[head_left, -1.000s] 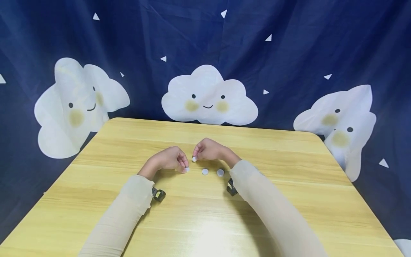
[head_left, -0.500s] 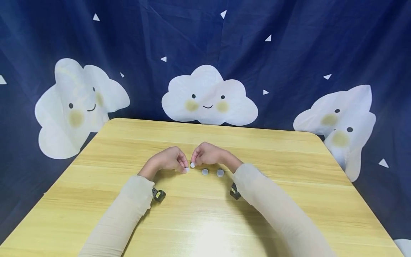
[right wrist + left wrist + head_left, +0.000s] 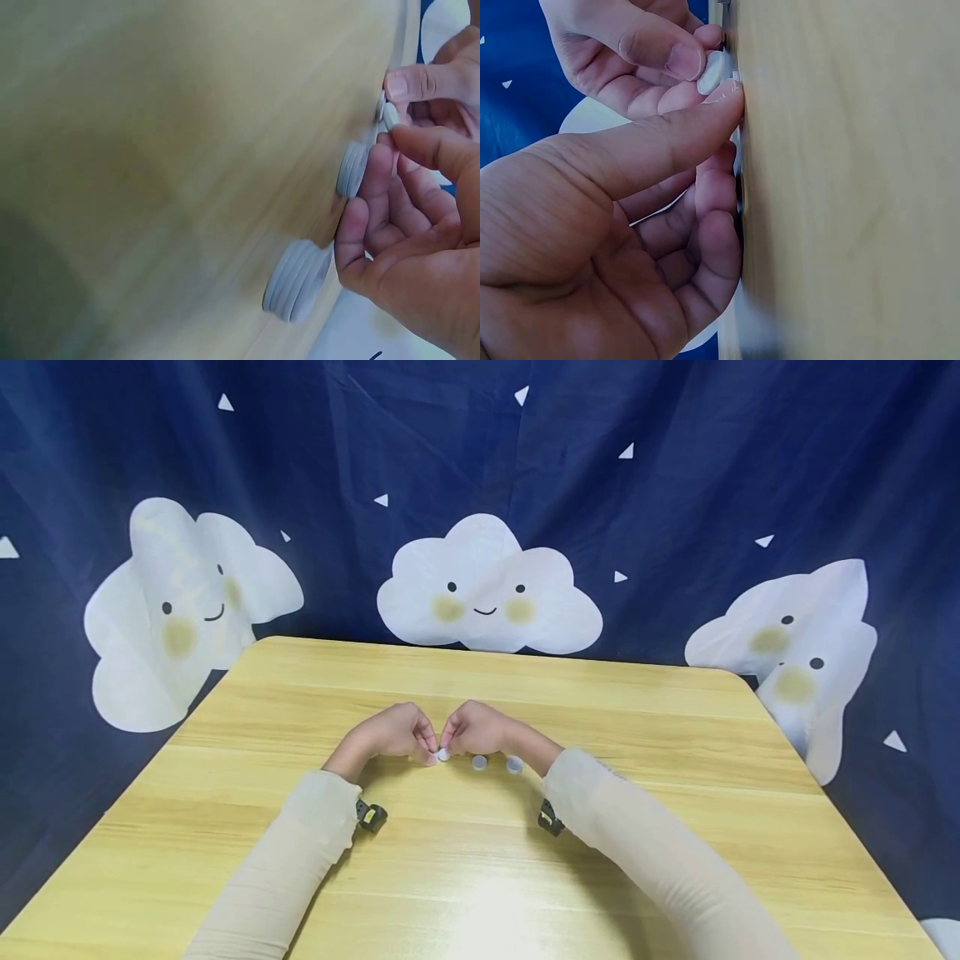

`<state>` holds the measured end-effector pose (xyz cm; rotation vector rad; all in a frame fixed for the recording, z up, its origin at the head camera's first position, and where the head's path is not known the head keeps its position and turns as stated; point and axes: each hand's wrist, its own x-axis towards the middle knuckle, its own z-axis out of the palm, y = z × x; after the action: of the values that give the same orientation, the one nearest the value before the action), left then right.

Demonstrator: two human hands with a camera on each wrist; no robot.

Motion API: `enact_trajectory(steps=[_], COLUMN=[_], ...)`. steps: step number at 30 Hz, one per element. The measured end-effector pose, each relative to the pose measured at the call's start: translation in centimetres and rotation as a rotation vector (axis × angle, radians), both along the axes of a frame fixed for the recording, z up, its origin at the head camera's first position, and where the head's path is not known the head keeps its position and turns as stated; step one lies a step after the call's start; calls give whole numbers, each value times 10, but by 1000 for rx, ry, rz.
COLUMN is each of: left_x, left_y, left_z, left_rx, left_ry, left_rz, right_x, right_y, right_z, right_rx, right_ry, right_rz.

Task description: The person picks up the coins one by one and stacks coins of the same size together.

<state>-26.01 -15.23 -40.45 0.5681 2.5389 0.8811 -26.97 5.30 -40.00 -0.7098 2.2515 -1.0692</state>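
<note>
My right hand (image 3: 478, 728) pinches a small white disc (image 3: 391, 116) between thumb and fingers, tilted, just above the tabletop. Close against it, my left hand (image 3: 397, 731) holds another white disc (image 3: 380, 106) low at the table, its thumb and fingers on either side; this one is mostly hidden. To the right lie two short stacks of like discs. The nearer stack (image 3: 352, 169) sits under the right hand's fingers, and the farther, taller stack (image 3: 298, 282) stands beyond it. In the left wrist view the right hand's disc (image 3: 712, 73) shows beside the left thumb.
The wooden table (image 3: 450, 877) spreads around both hands, its far edge against a dark blue curtain (image 3: 480, 443) printed with clouds. Small black cameras (image 3: 371, 817) hang at the wrists, below beige sleeves (image 3: 285, 868).
My right hand has come down and left with its disc, to the disc at my left fingertips. The left hand and both stacks have stayed in place.
</note>
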Motion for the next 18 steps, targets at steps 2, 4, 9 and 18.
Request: enact_trajectory(steps=[2, 4, 9, 18], left_x=[0, 1, 1, 0], left_y=[0, 0, 0, -1], left_z=[1, 1, 2, 0], left_rx=[-5, -9, -10, -10], left_ry=[-1, -1, -2, -5], left_rz=[2, 2, 1, 3], right_x=[2, 3, 6, 8], right_y=[-1, -2, -4, -11], right_z=[0, -1, -2, -4], right_rx=[-2, 1, 21, 63], right_ry=[-10, -8, 28, 41], right_rz=[-19, -35, -50, -115])
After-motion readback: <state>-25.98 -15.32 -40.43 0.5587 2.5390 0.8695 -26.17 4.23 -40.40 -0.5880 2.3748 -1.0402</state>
